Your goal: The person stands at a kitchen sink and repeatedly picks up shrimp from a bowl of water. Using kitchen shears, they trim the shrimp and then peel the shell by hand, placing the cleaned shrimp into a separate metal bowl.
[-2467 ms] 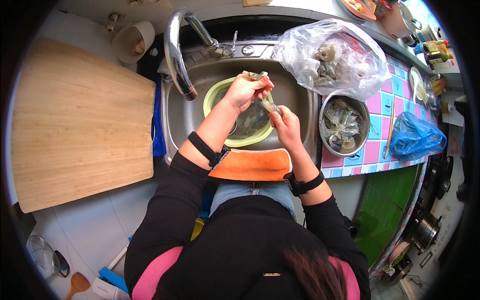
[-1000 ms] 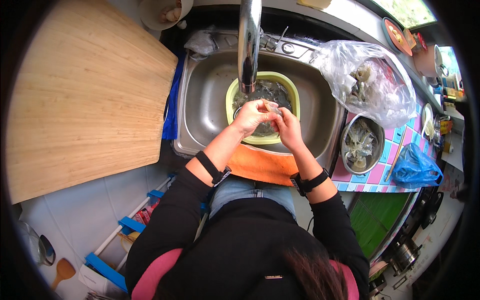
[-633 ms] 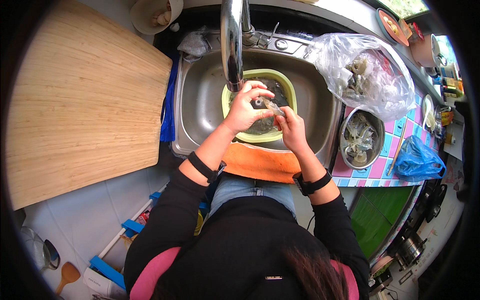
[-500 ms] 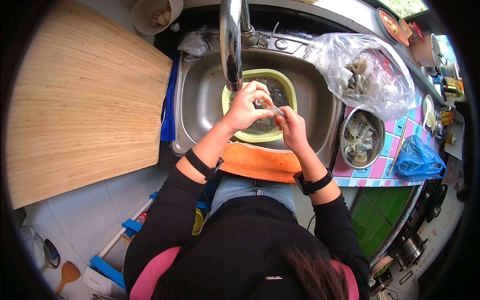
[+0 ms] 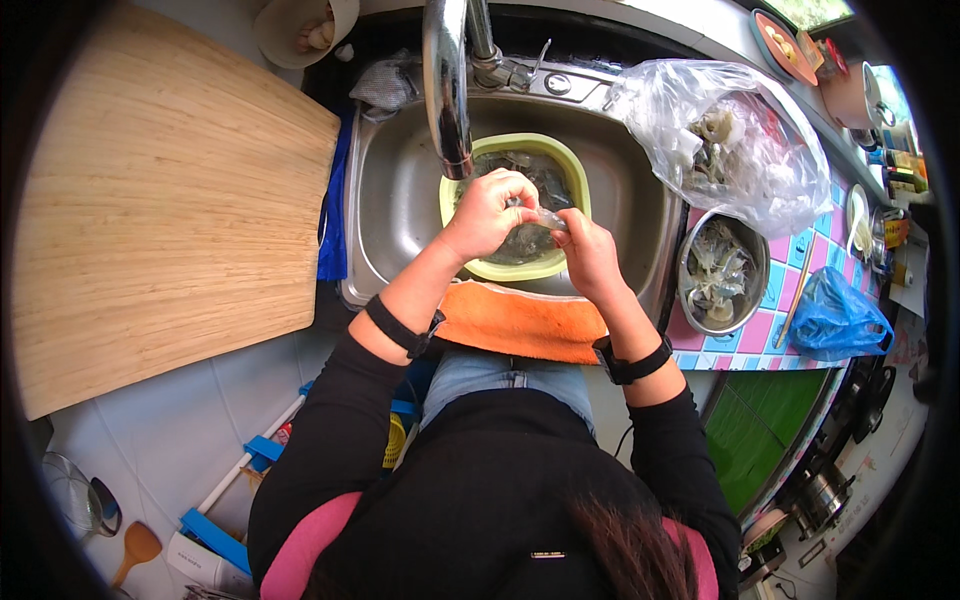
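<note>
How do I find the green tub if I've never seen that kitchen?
Start with the big metal sink, just right of the huge wooden board. Inside it sits the tub, partly hidden by the left hand and right hand. Its pale yellow-green colour sets it apart from the grey metal bowl beside the sink.

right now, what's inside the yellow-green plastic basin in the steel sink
The yellow-green plastic basin holds murky water with greyish, shrimp-like pieces. The bare left hand and bare right hand hide part of the inside; the bottom cannot be made out.
</note>
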Demonstrator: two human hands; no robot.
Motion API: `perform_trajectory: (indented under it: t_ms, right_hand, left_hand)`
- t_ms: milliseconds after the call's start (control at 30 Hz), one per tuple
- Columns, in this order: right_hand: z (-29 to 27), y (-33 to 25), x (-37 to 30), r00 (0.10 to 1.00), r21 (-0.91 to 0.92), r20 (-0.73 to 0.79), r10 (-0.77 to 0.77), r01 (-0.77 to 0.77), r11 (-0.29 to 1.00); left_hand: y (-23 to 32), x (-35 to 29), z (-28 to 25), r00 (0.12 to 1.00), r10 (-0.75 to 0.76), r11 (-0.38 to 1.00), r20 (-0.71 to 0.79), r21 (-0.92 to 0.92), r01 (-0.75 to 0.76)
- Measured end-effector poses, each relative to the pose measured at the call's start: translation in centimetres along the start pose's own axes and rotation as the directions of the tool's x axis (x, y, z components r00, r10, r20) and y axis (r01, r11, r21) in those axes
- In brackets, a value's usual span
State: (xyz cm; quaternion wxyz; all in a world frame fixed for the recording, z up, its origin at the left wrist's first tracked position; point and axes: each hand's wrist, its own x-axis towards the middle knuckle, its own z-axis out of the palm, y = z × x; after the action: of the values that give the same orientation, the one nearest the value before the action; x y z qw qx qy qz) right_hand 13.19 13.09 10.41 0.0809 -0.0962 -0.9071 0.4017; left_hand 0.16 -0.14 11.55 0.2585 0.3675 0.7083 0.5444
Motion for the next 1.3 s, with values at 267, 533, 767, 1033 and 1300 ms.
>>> perform_trajectory:
  t_ms: [267, 533, 767, 1033, 1300]
  right_hand:
    - [-0.5, 0.2, -0.2, 0.996, -0.133, 0.041, -0.085, 0.090, 0.987]
    - [-0.6, 0.4, -0.6, 0.996, -0.126, 0.080, -0.042, 0.052, 0.991]
    - [-0.9, 0.9, -1.0, 0.995, -0.084, 0.104, 0.006, 0.003, 0.996]
    - [-1.1, 1.3, -1.3, 0.986, -0.064, 0.141, 0.093, -0.085, 0.994]
    - [-1.4, 1.9, -1.7, 0.978, -0.068, 0.167, 0.124, -0.114, 0.991]
  left_hand:
    - [0.3, -0.1, 0.2, 0.989, -0.150, 0.985, 0.004, -0.089, 0.150]
    - [0.0, -0.1, 1.0, 0.979, -0.196, 0.971, -0.055, -0.154, 0.186]
    - [-0.6, 0.3, 1.8, 0.986, -0.163, 0.980, -0.039, -0.117, 0.158]
    - [-1.3, 0.4, 2.1, 0.978, -0.205, 0.971, -0.029, -0.130, 0.200]
    - [-2.1, 0.8, 1.7, 0.981, -0.182, 0.963, -0.066, -0.215, 0.165]
